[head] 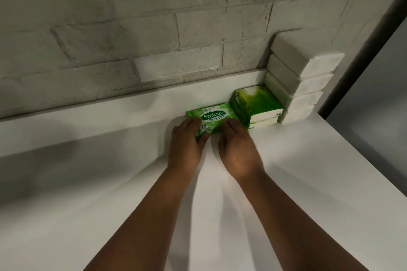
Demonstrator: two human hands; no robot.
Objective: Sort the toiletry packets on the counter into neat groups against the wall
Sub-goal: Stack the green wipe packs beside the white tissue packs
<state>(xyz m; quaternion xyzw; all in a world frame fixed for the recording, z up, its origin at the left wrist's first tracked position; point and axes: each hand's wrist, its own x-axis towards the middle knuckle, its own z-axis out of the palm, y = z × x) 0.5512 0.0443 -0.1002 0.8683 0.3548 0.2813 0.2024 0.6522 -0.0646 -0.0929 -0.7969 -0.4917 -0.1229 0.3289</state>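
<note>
**Both hands on the green wipes packet at the wall**

A green Sanicare wipes packet (209, 120) lies flat on the white table (308, 171), its far edge at the low white ledge (154, 97) that runs under the painted brick wall (132, 28). Seen from the hands, the packet sits at 12 o'clock.

The left hand (187, 141) lies palm down on the packet's left part, its fingers (193, 122) laid over the top face, while the thumb comes in against the near edge; the fingers look fairly straight and close together, pressing rather than curling round. The right hand (236, 147) lies palm down on the packet's right part, its fingers (231, 125) straight and together on the top face. Motion blur softens both fingertips, so finer detail of the hold cannot be told.

Just beside the packet, at about 2 o'clock from the hands, stands a short stack of green-and-white tissue packs (257, 105), touching or nearly touching the wipes packet's right end. Further on in the same direction, right beside that stack, rises a taller stack of plain white tissue packs (299, 81), set against the wall in the corner.

A dark vertical edge (363, 55) borders the table at 3 o'clock.
</note>
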